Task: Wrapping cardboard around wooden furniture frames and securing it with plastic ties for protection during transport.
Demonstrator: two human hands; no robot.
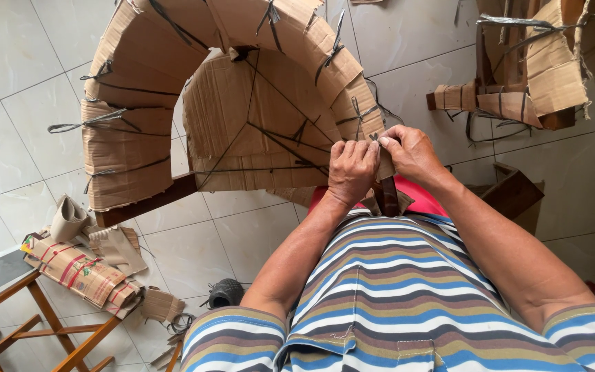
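view from above, looking down a striped shirt (387, 289) to two bare forearms reaching forward. the left hand (352, 169) and the right hand (411, 151) meet at the right end of a curved piece of furniture wrapped in brown cardboard (228, 89). both hands are closed narrow, fingertips pinched together on a dark strap (374, 140) where it crosses the cardboard edge; the thumbs and forefingers of the two hands touch one another there. what exactly sits between the fingertips is too small to tell.

the cardboard-wrapped piece arches like a horseshoe, standing on a white tiled floor (22, 124), directly ahead of the person. many dark straps run across it, knotted in places. a dark wooden leg (146, 203) shows under its left end. something red (418, 196) lies just below the hands, against the person's front.

at the upper right stands another cardboard-wrapped wooden piece (531, 76), well apart from the hands. at the lower left, a wooden stool (29, 310) carries loose scraps of printed cardboard (80, 272), with more scraps on the floor beside it.
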